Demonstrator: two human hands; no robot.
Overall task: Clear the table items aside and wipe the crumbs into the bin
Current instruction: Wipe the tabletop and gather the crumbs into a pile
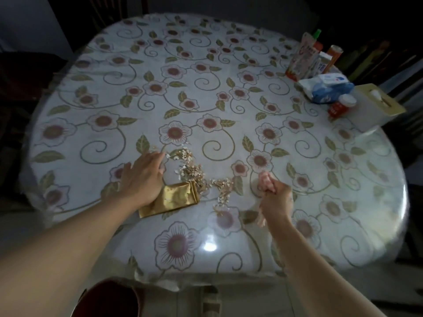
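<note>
A round table (pixel 229 72) with a flowered cover fills the view. A scatter of pale crumbs (pixel 194 172) lies near its front, left of centre. My left hand (pixel 142 177) rests flat, fingers spread, on the left end of a gold packet (pixel 176 199) that touches the crumbs. To the right of the crumbs, my right hand (pixel 275 197) is closed around a bunched pink cloth (pixel 265 179), held just above or on the table. A dark red bin (pixel 107 298) shows at the bottom edge, below the table's front rim.
At the table's far right stand a juice pouch (pixel 302 58), an orange tube (pixel 333 57), a blue wipes pack (pixel 327 88), a small red jar (pixel 341 108) and a cream tissue box (pixel 377 106). Dark chairs surround the table.
</note>
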